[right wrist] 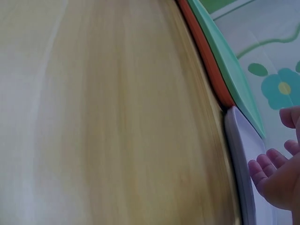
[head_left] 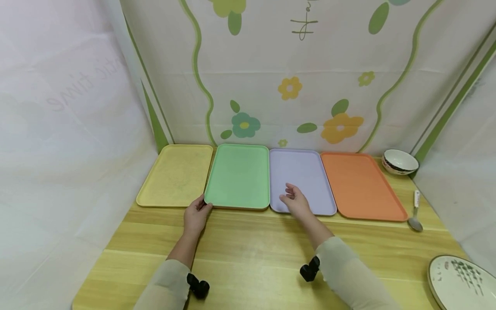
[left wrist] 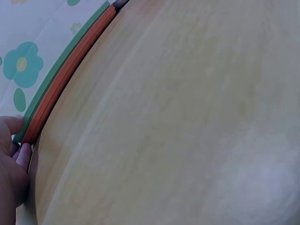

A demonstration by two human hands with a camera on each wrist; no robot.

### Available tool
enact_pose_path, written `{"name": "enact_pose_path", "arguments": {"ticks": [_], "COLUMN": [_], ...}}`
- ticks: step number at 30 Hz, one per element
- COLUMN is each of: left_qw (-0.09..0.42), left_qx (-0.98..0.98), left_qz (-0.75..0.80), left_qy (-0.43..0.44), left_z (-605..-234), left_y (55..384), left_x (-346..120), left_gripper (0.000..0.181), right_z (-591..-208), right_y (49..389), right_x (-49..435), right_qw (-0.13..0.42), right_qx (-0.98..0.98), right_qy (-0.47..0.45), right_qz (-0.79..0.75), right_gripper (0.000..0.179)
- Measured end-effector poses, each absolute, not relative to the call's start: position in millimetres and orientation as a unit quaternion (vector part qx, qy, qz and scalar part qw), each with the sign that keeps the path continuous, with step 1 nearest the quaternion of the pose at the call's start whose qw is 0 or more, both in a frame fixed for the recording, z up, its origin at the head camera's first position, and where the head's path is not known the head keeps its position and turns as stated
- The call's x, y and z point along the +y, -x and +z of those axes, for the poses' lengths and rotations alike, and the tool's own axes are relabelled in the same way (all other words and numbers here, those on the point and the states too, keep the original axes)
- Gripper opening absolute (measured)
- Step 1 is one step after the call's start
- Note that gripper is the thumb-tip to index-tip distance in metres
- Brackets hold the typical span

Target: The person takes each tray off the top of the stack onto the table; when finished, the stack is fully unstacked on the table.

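Note:
My left hand (head_left: 195,218) is at the near left corner of the green tray (head_left: 240,176), its thumb and fingers pinching that corner. In the left wrist view an orange tray (left wrist: 70,68) shows directly beneath the green one, and part of the left hand (left wrist: 11,173) is cut off by the frame. My right hand (head_left: 296,202) hovers over the near part of the purple tray (head_left: 306,172), fingers loosely bent and holding nothing. From the right wrist view, the right hand's fingers (right wrist: 267,164) are spread from the thumb beside the purple tray's rim.
A yellow tray (head_left: 176,172) lies left of the green one, and another orange tray (head_left: 362,185) lies right of the purple. Farther right are stacked bowls (head_left: 401,161), a spoon (head_left: 416,215) and a patterned plate (head_left: 459,284). Floral cloth (head_left: 263,56) hangs behind the wooden table (head_left: 248,258).

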State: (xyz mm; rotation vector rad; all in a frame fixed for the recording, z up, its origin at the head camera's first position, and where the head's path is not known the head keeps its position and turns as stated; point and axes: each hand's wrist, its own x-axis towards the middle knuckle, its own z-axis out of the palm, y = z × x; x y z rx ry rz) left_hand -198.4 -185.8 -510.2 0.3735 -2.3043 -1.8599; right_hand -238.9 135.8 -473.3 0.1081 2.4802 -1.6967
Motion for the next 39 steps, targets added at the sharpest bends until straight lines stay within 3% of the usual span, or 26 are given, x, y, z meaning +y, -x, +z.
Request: {"name": "enact_pose_path", "arguments": {"ticks": [13, 39], "left_qw": [0.075, 0.074], "left_qx": [-0.770, -0.774], "left_qz": [-0.620, -0.616], "left_qy": [-0.126, -0.126], "left_z": [-510, -508], "left_y": [198, 197], "left_x": [-186, -185], "left_gripper": [0.053, 0.053], "right_z": [-488, -484], "right_y": [244, 247], "right_x": [104, 93], "right_qw": [0.080, 0.090], "right_qx": [0.845, 0.879], "right_qy": [-0.013, -0.003], "right_qz": [-0.529, -0.468], "right_gripper": [0.057, 0.051]}}
